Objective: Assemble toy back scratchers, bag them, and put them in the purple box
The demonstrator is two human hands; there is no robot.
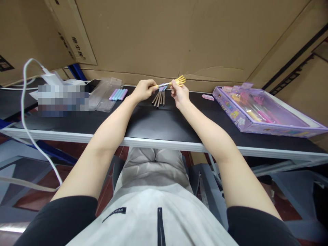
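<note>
Over the far part of the table I hold a yellow back scratcher (181, 80) with a hand-shaped head and a short metal rod. My left hand (145, 91) pinches its yellow handle end. Closed around the neck just below the head is my right hand (181, 94). Between and below my hands, several dark metal rods (159, 99) lie fanned out, with blue and purple heads at their far ends, partly hidden. Left of them sits a row of purple and blue handle tubes (118, 94).
Clear plastic sleeves (104, 99) lie left of the tubes. A purple open box (266, 111) with yellow and pink packaged pieces stands at the right, near a small pink card (207, 97). A white cable (24, 92) loops at the left. A cardboard wall (164, 37) closes off the back.
</note>
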